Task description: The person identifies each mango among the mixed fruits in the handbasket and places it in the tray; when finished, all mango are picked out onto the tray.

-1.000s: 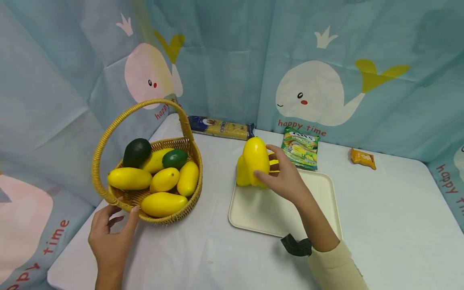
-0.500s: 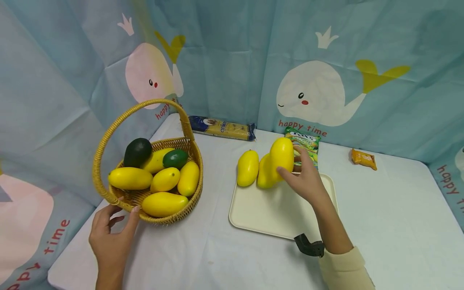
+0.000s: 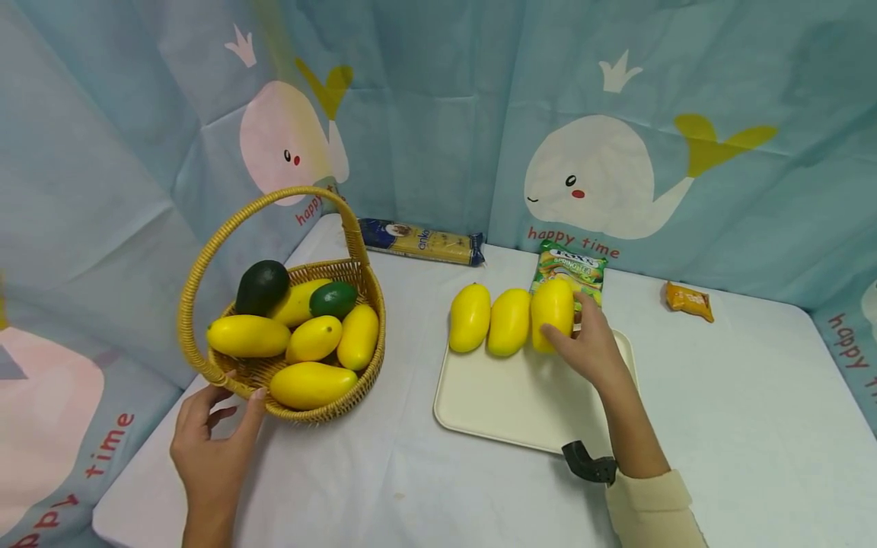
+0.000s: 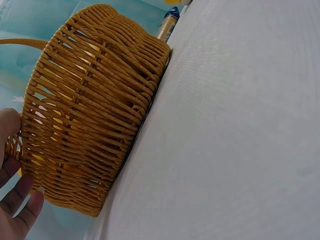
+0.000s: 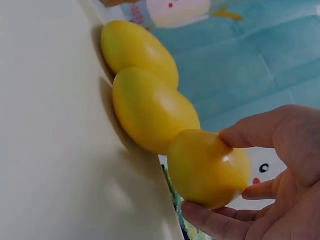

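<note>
My right hand [image 3: 591,342] grips a yellow mango [image 3: 552,313] between thumb and fingers, over the far edge of the cream tray [image 3: 493,418]. Beside it on the tray, two similar mangoes lie in a row: one mango [image 3: 509,322] in the middle, another mango [image 3: 470,318] at the left. In the right wrist view, the held mango [image 5: 205,170] is close beside the middle one and above the tray surface. My left hand [image 3: 214,445] holds the near rim of the wicker basket [image 3: 373,365] with thumb and fingertips. Several yellow mangoes [image 3: 311,386] and two dark green avocados [image 3: 263,287] fill the basket.
Along the back lie a long pasta packet [image 3: 419,243], a green candy bag [image 3: 572,270] behind the tray, and a small orange packet [image 3: 688,301] at the right. The tall basket handle [image 3: 219,236] arches over the fruit. A printed curtain [image 3: 438,114] borders the table.
My right hand has carried its mango rightward, away from the left mango and past the middle one, then lowered it towards the tray. The left hand stays at the basket rim.
</note>
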`<action>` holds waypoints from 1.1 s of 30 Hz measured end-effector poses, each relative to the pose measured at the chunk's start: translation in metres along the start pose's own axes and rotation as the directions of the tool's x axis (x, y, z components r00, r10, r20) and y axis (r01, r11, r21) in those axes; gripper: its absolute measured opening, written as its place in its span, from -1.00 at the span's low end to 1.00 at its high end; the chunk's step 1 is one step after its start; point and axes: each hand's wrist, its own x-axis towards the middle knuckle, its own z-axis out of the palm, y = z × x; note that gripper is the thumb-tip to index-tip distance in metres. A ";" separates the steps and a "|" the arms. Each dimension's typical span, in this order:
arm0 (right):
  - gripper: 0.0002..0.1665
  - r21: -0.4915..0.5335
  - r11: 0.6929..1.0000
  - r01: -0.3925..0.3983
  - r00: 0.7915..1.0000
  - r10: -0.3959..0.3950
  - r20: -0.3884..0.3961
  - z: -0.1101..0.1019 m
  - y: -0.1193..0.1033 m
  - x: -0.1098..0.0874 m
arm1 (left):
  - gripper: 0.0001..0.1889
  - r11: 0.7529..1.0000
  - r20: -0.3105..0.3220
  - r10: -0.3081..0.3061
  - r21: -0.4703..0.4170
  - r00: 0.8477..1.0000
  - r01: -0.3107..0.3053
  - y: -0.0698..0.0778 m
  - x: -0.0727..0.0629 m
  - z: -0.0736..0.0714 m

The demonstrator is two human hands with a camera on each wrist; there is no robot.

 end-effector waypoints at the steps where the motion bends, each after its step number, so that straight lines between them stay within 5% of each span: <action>1: -0.01 -0.007 1.000 -0.002 1.000 0.002 -0.001 0.000 0.001 0.001 | -0.54 1.000 0.000 0.001 0.000 1.000 -0.001 0.000 0.000 0.000; 33: 0.06 -0.074 0.991 -0.113 0.990 0.118 0.073 0.007 0.014 0.005 | -0.54 0.999 0.001 0.028 -0.026 1.000 -0.028 0.000 0.002 0.000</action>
